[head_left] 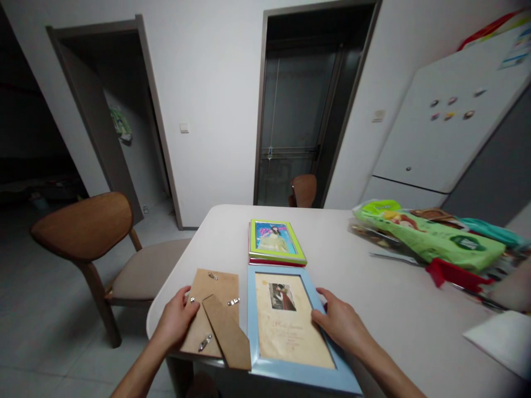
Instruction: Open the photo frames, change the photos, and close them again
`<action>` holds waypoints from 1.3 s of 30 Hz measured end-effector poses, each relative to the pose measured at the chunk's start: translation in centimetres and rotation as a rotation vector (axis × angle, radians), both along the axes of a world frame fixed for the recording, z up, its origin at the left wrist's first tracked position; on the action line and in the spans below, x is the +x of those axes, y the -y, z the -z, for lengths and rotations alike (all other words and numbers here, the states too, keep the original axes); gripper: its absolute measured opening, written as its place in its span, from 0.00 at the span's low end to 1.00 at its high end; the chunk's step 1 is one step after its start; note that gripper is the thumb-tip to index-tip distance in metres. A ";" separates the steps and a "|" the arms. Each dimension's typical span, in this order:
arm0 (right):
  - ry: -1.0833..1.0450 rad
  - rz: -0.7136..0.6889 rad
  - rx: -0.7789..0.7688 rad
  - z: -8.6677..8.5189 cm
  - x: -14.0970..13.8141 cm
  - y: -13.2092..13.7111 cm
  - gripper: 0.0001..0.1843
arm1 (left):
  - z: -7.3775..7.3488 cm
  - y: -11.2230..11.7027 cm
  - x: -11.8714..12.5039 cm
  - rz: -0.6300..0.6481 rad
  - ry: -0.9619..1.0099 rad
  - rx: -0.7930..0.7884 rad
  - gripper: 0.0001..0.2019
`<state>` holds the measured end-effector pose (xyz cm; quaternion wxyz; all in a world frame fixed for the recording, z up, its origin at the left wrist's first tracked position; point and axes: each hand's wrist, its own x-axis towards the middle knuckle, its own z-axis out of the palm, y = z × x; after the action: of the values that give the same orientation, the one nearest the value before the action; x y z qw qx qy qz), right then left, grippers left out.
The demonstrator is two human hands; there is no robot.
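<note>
A light blue picture frame (286, 365) lies flat on the white table (373, 287), holding a beige sheet with a small photo. My right hand (340, 323) grips its right edge, fingers curled over the rim. Left of the frame lies its brown backing board (213, 309) with metal clips and a fold-out stand. My left hand (176, 320) holds the board's left edge, thumb on top. Behind them sits a short stack of frames, the top one green (276, 240) with a colourful picture.
A wooden chair (95, 232) stands left of the table. Green and teal packages (431, 235), a red object (450, 273) and white paper (501, 340) crowd the table's right side. A white fridge (448, 127) and two dark doorways lie behind.
</note>
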<state>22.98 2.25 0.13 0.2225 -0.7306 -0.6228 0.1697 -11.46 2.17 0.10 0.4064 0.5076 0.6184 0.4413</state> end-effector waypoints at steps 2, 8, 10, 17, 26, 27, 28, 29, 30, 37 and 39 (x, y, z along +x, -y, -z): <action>-0.328 0.067 -0.080 -0.8 0.1 0.4 0.31 | -0.4 0.1 0.9 -0.061 -0.106 0.098 0.27; -1.235 0.030 -0.216 -3.9 -0.9 2.7 0.39 | -2.7 3.1 10.9 0.203 -0.280 0.318 0.26; -1.206 0.027 -0.170 -4.8 -1.7 3.2 0.42 | -3.7 4.3 15.2 0.341 -0.207 0.315 0.31; -0.929 -0.008 -0.067 -4.7 -1.4 2.8 0.43 | -6.8 4.2 18.6 0.387 -0.142 0.339 0.33; -0.100 0.032 0.056 0.1 1.8 0.8 0.28 | -2.9 2.5 8.7 0.070 0.126 0.110 0.28; -0.055 0.031 0.059 0.3 1.9 0.7 0.28 | -1.9 2.5 8.3 0.057 0.108 0.083 0.29; -0.012 0.031 0.062 0.5 1.8 0.7 0.27 | -1.0 2.5 8.1 0.046 0.078 0.069 0.30; 0.028 0.028 0.066 0.6 1.8 0.6 0.27 | -0.3 2.6 7.9 0.041 0.040 0.067 0.30; 0.063 0.022 0.070 0.7 1.7 0.6 0.27 | 0.2 2.6 7.9 0.040 -0.003 0.073 0.30; 0.185 -0.020 0.061 0.9 1.6 0.6 0.26 | 0.1 2.7 7.5 0.065 -0.374 0.166 0.27; 0.184 -0.025 0.068 0.9 1.7 0.7 0.26 | -0.2 2.9 7.4 0.074 -0.419 0.193 0.25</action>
<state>24.67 1.57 -0.77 0.1867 -0.7273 -0.6551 0.0833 -4.05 -0.78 0.26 0.2346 0.6469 0.6251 0.3684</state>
